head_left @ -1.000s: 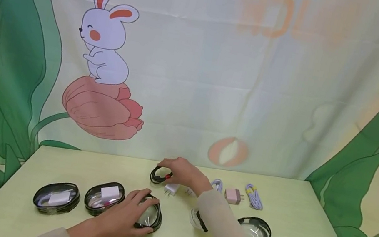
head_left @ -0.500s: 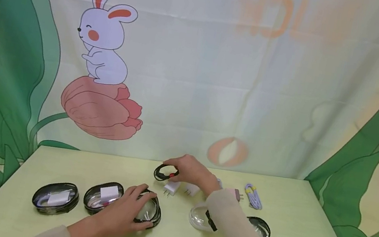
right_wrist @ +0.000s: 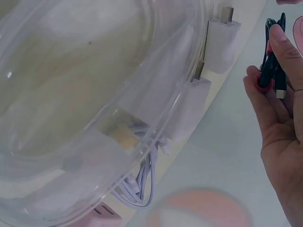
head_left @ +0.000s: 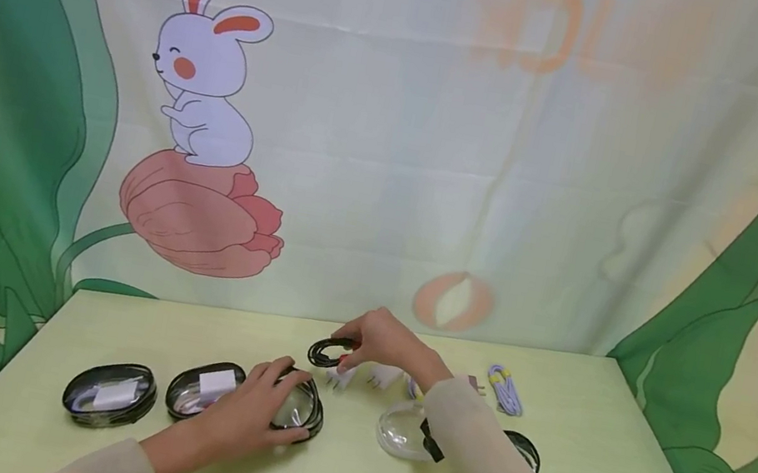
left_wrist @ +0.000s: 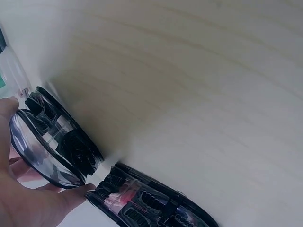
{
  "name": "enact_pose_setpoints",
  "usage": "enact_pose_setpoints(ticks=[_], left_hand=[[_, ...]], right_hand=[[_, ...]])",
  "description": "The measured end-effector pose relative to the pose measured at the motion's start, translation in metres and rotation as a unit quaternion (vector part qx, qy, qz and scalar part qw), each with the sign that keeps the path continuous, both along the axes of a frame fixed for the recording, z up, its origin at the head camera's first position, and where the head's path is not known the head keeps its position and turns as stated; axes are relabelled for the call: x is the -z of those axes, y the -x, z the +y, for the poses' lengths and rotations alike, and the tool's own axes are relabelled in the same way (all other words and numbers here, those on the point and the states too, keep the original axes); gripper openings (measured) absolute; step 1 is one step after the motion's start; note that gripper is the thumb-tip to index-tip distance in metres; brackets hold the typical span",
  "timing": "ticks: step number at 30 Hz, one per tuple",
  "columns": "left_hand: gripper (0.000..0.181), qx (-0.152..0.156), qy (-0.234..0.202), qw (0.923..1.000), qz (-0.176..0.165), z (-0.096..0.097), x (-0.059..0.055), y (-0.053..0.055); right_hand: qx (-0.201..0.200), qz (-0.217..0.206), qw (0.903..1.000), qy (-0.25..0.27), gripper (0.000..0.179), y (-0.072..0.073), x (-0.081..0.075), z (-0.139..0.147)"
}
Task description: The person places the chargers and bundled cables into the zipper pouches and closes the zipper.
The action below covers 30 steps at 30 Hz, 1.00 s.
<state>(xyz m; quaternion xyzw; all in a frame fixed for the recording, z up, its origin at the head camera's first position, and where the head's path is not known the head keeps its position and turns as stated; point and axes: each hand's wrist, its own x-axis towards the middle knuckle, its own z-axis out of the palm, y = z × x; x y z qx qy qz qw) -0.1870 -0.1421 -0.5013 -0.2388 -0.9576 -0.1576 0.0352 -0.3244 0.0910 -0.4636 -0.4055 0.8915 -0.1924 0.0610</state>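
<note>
My left hand (head_left: 244,416) grips a clear oval zip case with black trim (head_left: 297,408) on the table. The left wrist view shows the thumb and fingers (left_wrist: 8,109) on both sides of this case (left_wrist: 45,146). At the back of the table, my right hand (head_left: 387,341) pinches a coiled black cable (head_left: 325,352) with a red tie. Up close, the right wrist view shows the cable (right_wrist: 270,68) with its USB-C-looking plug between thumb and fingers. White charger plugs (head_left: 337,379) lie just below that hand.
To the left stand two filled oval cases (head_left: 109,394) (head_left: 205,390), each showing a white block. A clear oval case (head_left: 400,428) and a black-trimmed one (head_left: 524,448) are partly behind my right forearm. A lavender cable (head_left: 506,390) lies at back right.
My right hand has drawn slightly to the right with the black cable, and the forearm now covers more of the black-trimmed case. The left hand keeps its hold.
</note>
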Motion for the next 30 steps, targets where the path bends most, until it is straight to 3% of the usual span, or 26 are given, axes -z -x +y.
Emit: enact_pose_setpoints(ticks=[7, 13, 18, 22, 30], left_hand=[[0.078, -0.014, -0.020, 0.9997, 0.000, 0.002, 0.000, 0.002], [0.080, -0.016, -0.040, 0.9990, 0.014, 0.002, 0.002, 0.001], [0.081, -0.005, -0.052, 0.9982, 0.031, 0.002, 0.001, 0.000], [0.081, 0.002, -0.053, 0.9980, 0.034, 0.001, 0.001, -0.003], [0.079, 0.008, -0.054, 0.9976, 0.043, 0.002, 0.002, -0.009]], right_hand=[[0.008, -0.041, 0.9991, 0.005, 0.047, -0.009, 0.000, 0.003], [-0.021, -0.067, 0.9975, -0.005, 0.043, -0.022, -0.002, -0.004], [-0.067, -0.043, 0.9967, -0.013, 0.038, -0.037, -0.002, -0.015], [-0.075, -0.003, 0.9962, -0.045, 0.030, -0.047, 0.005, -0.026], [-0.016, 0.052, 0.9928, -0.107, 0.011, -0.056, 0.011, -0.042]])
